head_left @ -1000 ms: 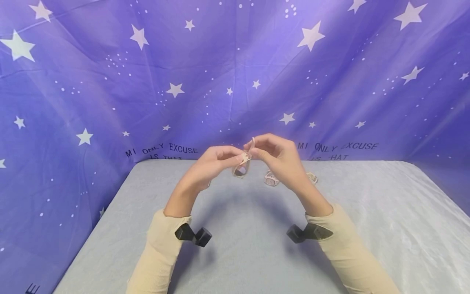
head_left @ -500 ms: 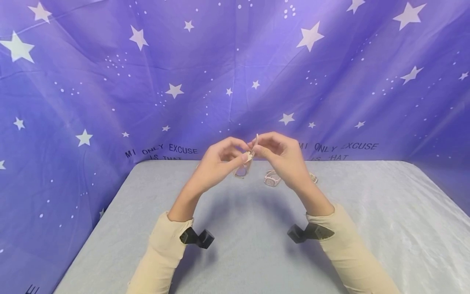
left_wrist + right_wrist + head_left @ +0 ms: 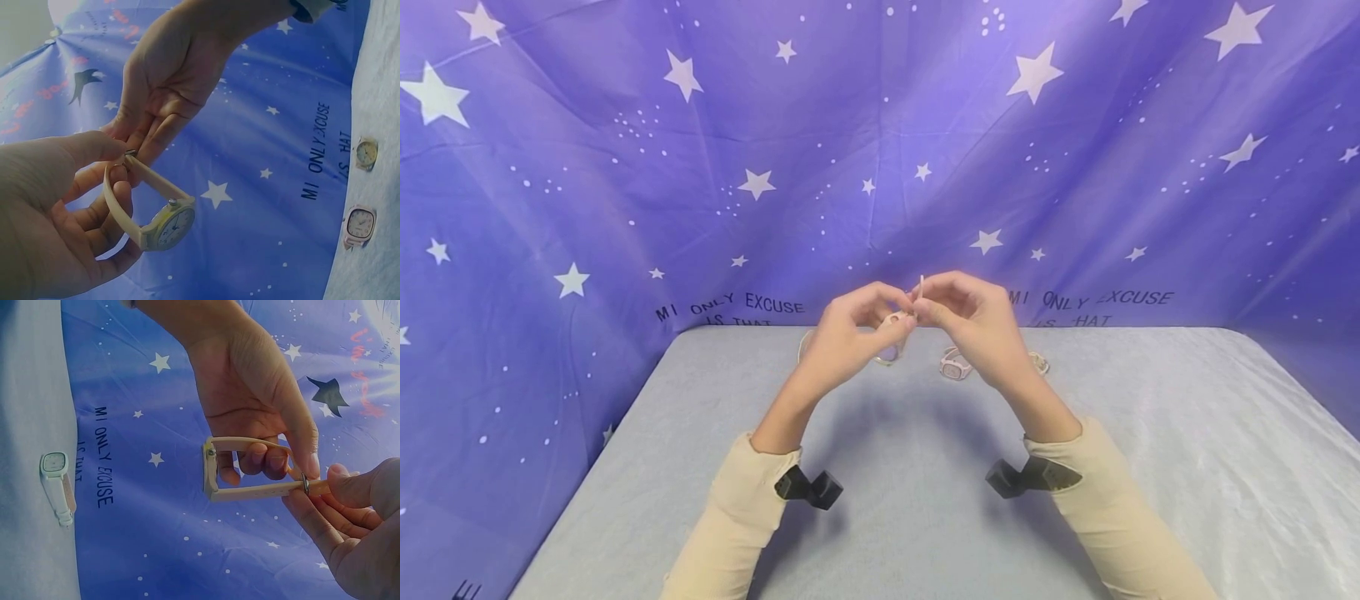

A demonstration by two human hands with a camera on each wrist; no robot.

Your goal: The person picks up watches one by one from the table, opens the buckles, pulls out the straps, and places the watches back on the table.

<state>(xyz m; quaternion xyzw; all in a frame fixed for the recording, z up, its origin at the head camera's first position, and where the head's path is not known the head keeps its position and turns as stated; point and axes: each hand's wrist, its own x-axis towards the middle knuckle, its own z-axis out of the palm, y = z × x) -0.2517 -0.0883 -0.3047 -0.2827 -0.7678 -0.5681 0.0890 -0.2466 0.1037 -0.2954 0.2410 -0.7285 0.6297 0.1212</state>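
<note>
Both hands hold a cream-strapped wristwatch [image 3: 170, 230] above the table's far part. Its strap forms a loop, with the round white dial hanging away from the fingers. My left hand [image 3: 853, 337] pinches the strap by the metal buckle [image 3: 305, 483] between thumb and index finger. Its other fingers reach inside the loop in the left wrist view. The strap's free end passes through the buckle, and my right hand [image 3: 981, 333] pinches it with thumb and fingers. In the head view the fingers partly hide the watch.
A pink watch [image 3: 955, 364] with a squarish face lies on the grey cloth-covered table [image 3: 910, 500]. Beyond my right wrist is a round-faced watch [image 3: 365, 153]. Another pale watch [image 3: 56, 481] lies on the left side. A purple star-patterned curtain [image 3: 820, 142] hangs behind.
My left hand has moved slightly right, closer to my right hand, and its grip has shifted near the buckle. The watch at the left has come into view behind it. My right hand has barely moved.
</note>
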